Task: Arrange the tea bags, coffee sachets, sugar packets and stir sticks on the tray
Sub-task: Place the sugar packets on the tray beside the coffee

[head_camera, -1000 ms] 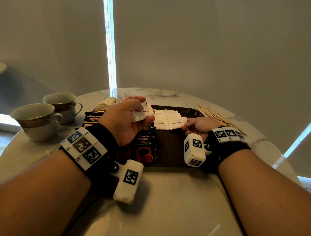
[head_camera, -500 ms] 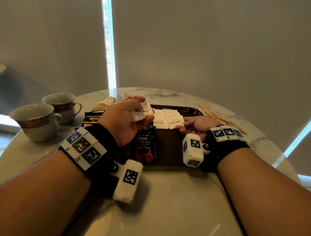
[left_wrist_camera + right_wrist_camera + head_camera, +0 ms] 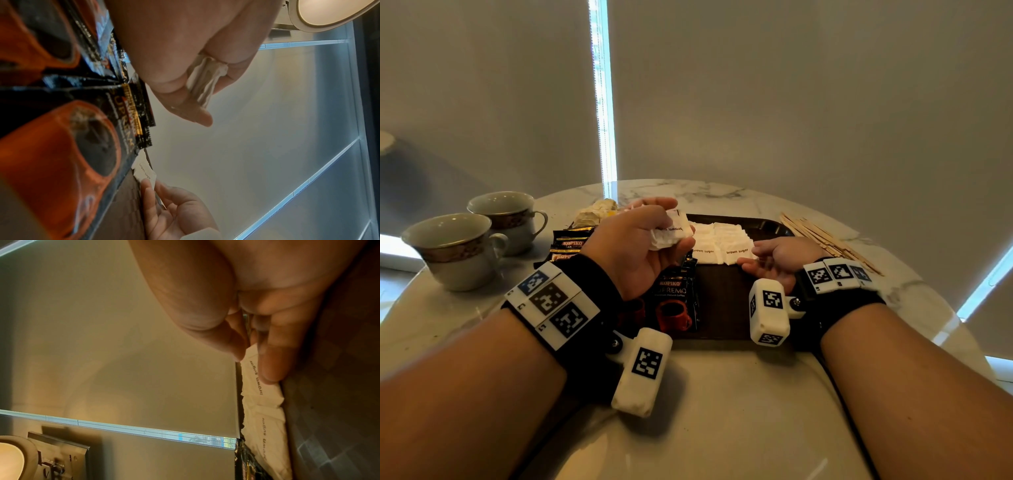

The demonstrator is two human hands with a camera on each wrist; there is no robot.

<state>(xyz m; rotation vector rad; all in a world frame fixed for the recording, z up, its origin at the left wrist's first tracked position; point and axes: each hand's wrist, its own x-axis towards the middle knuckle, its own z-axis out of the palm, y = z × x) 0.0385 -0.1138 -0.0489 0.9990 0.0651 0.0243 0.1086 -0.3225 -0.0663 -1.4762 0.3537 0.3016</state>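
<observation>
The right hand (image 3: 774, 257) has slid a little toward the middle of the tray since a moment ago, and its fingers (image 3: 273, 363) now lie nearly straight, with the tips pressing the nearest white sugar packet (image 3: 736, 255) flat on the tray (image 3: 722, 301). The left hand (image 3: 633, 250) has stayed where it was, lifted above the tray's left side. Its fingers (image 3: 185, 104) are curled around a small bunch of sugar packets (image 3: 669, 233), which are thin, crinkly white paper with "brown sugar" printed on them. More sugar packets (image 3: 719, 236) lie in neat flat rows at the back of the tray. The tray is dark brown, flat and rectangular with a low rim. Shiny black coffee sachets (image 3: 674, 298) with red cups drawn on them lie on its left part, just under the left hand. More coffee sachets (image 3: 568, 243) lie on the table (image 3: 722, 411) beside the tray. Crumpled tan tea bags (image 3: 595, 214) sit behind them. Thin, pale wooden stir sticks (image 3: 822, 236) lie in a loose pile on the table to the right of the tray. Two round china cups (image 3: 458, 246) stand at the left. The table is smooth white marble.
</observation>
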